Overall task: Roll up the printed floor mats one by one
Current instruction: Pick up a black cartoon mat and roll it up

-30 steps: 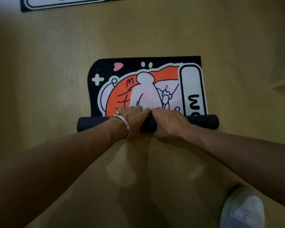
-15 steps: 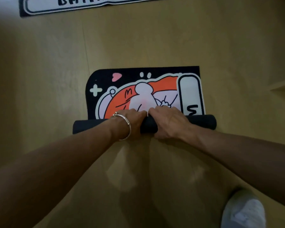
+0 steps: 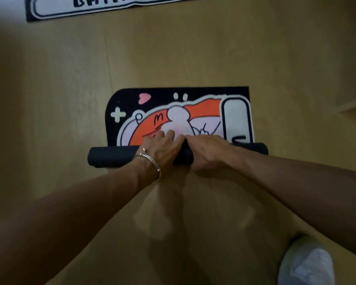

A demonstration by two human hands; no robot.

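Note:
A printed floor mat with a black border and an orange and white cartoon lies on the wooden floor, partly rolled. Its rolled part is a black tube lying across the near edge of the flat part. My left hand, with a silver bangle on the wrist, grips the roll near its middle, fingers reaching over onto the print. My right hand grips the roll right beside it. The middle of the roll is hidden under both hands.
A second mat with a white panel and black letters lies flat at the top left. A pale wooden edge juts in at the right. My light shoe is at the bottom right. Wooden floor lies all around.
The roll has moved away from me over the print, so less of the flat mat shows; the lettering at the right is almost covered. Both hands stayed on the roll.

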